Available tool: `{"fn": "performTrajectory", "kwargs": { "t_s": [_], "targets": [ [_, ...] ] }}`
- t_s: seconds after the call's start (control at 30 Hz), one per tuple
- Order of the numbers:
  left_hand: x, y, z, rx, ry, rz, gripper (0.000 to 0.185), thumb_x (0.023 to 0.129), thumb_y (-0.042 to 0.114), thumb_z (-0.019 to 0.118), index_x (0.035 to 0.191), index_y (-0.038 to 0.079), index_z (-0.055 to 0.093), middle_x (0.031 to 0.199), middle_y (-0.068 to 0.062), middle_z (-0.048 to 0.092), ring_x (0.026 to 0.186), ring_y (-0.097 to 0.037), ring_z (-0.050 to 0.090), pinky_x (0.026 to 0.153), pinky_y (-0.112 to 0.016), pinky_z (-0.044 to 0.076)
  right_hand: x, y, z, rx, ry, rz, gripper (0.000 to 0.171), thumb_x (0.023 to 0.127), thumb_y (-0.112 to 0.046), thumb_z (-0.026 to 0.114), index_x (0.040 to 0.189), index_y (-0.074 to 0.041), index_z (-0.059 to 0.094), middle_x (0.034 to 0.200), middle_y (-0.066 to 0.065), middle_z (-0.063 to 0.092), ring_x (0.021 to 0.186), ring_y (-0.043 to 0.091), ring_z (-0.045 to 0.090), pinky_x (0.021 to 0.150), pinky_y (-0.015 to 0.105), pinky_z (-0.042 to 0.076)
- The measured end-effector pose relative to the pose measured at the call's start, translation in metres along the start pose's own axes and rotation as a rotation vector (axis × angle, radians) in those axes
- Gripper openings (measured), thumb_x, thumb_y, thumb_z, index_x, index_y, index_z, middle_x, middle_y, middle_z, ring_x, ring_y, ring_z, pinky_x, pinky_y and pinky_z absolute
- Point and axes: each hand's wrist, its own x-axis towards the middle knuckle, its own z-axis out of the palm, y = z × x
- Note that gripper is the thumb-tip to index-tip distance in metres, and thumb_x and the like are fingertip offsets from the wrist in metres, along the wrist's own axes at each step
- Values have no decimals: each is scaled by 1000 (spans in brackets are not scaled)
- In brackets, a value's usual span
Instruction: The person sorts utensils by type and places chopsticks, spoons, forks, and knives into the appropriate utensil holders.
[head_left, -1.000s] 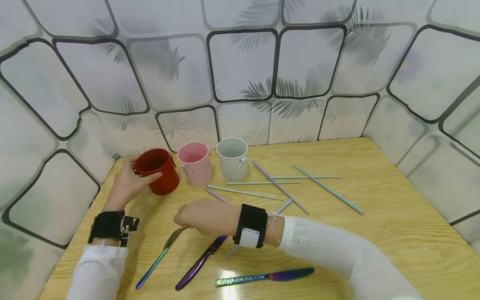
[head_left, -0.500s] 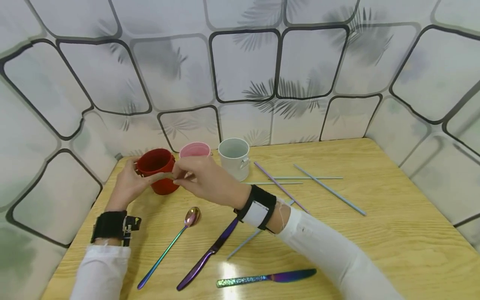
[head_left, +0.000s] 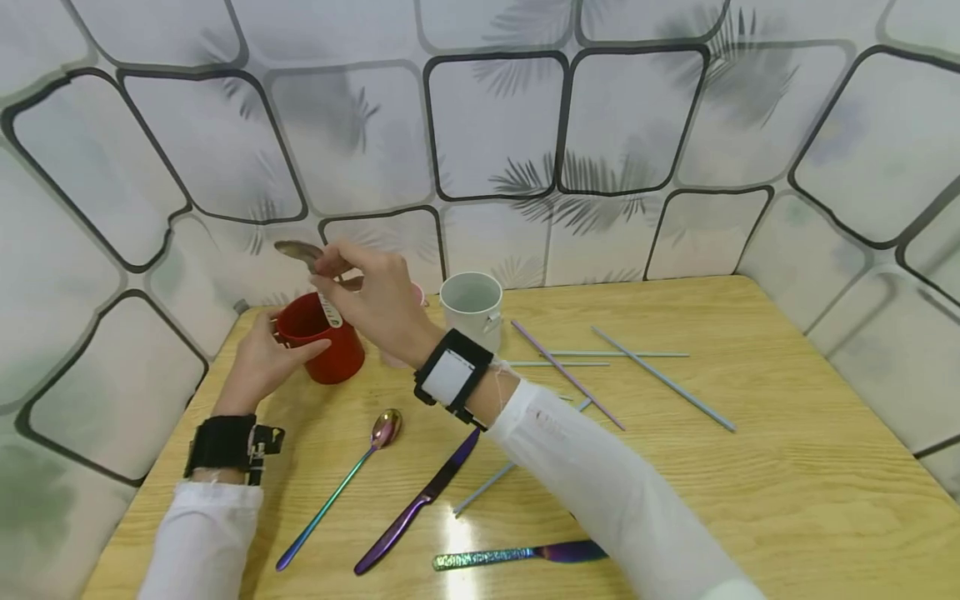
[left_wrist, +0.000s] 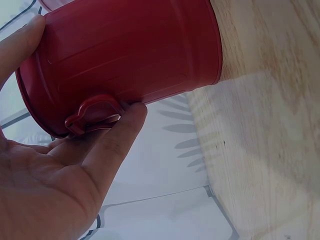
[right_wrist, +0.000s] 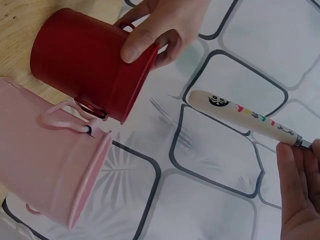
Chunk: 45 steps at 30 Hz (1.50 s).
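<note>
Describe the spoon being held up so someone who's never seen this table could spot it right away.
Start at the row of three small buckets at the back left of the wooden table. Above the red bucket, the right hand pinches a spoon in the air. Unlike the rainbow spoon lying on the table, it has a white handle with small cartoon prints.

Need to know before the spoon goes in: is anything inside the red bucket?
The red bucket looks empty in the part of its interior the head view shows. Its floor is hidden by the near wall and by the spoon hanging over its mouth.

staged tabletop booth | patterned backdrop panels point(head_left: 495, 125) | wooden table point(head_left: 750, 467)
</note>
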Motion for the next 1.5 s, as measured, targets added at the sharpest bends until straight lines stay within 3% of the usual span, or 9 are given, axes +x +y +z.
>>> {"fn": "performTrajectory", "kwargs": {
  "t_s": [0.17, 0.33, 0.6, 0.87, 1.13, 1.37, 1.5],
  "targets": [
    [-2, 1, 1, 6, 11, 21, 90, 92, 41, 78, 151, -8, 31, 141, -33, 51, 123, -47, 54, 98, -57, 48, -1, 17, 13, -16, 46, 28, 6, 94, -2, 73, 96, -3, 68, 96, 8, 74, 93, 10, 69, 80, 13, 54],
    [-1, -1, 3, 30, 11, 1, 92, 92, 43, 78, 152, -8, 30, 142, -34, 49, 123, -47, 53, 98, -58, 49, -2, 30, 24, -9, 27, 26, 7, 94, 1, 72, 97, -3, 67, 95, 9, 71, 93, 11, 69, 80, 11, 54],
    [0, 2, 2, 54, 16, 14, 90, 92, 42, 78, 150, -8, 31, 141, -34, 50, 121, -47, 54, 95, -56, 51, -2, 40, 33, -59, -53, 7, 7, 95, 0, 71, 95, -4, 65, 96, 8, 72, 95, 12, 69, 83, 10, 53],
    [0, 2, 0, 56, 2, 29, 89, 93, 40, 77, 151, -9, 30, 142, -35, 48, 122, -48, 54, 94, -57, 51, -4, 46, 42, -88, -149, 51, 7, 96, -2, 71, 96, -7, 65, 98, 4, 74, 90, 3, 67, 84, 8, 50],
    [0, 2, 0, 67, 3, 46, 87, 92, 37, 78, 150, -8, 31, 141, -33, 50, 119, -45, 55, 91, -51, 52, -7, 56, 49, -118, -231, 107, 3, 98, -4, 69, 98, -6, 67, 101, 5, 74, 92, 6, 66, 86, 7, 48],
    [0, 2, -1, 52, -18, 21, 89, 93, 38, 77, 151, -8, 28, 144, -34, 47, 124, -48, 51, 95, -56, 50, -6, 60, 52, -216, -329, 133, 2, 100, -9, 67, 102, -7, 68, 103, 1, 74, 93, 5, 65, 85, 8, 47],
    [0, 3, -1, 53, -17, -1, 90, 92, 41, 77, 151, -7, 28, 143, -33, 47, 121, -47, 51, 89, -52, 50, -5, 63, 54, -288, -384, 116, 3, 101, -11, 67, 100, -8, 67, 99, -1, 72, 89, 6, 63, 80, 10, 47]
  ]
}}
